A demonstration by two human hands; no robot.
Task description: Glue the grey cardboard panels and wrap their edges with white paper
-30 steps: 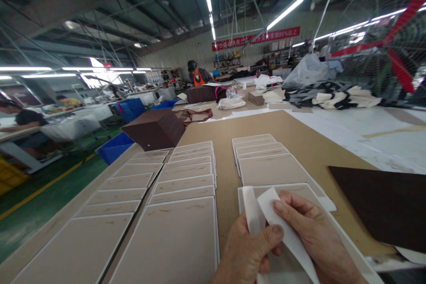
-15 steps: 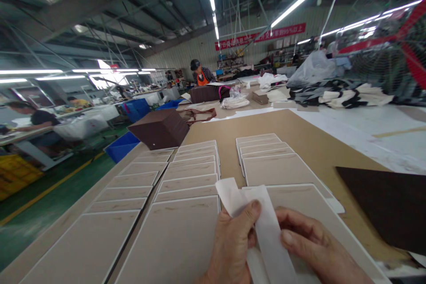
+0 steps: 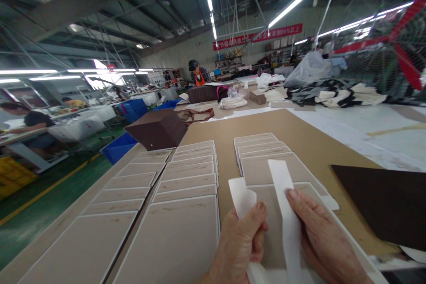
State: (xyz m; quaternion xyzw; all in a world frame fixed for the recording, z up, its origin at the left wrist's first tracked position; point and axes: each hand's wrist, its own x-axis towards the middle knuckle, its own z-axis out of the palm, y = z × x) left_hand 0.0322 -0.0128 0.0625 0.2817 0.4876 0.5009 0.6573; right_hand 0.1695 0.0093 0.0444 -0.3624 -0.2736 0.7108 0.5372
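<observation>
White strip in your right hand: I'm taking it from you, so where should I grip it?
Grip the free upper end of the white strip, coming from above. It stands clear of the right hand, and it's flat and narrow, so a pinch across its faces should avoid your fingers.

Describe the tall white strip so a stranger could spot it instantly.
On the cardboard tabletop, white-edged beige panels form two columns. Over the right column, the tall white strip stands against the right hand, narrower than the white flap in the left hand.
</observation>
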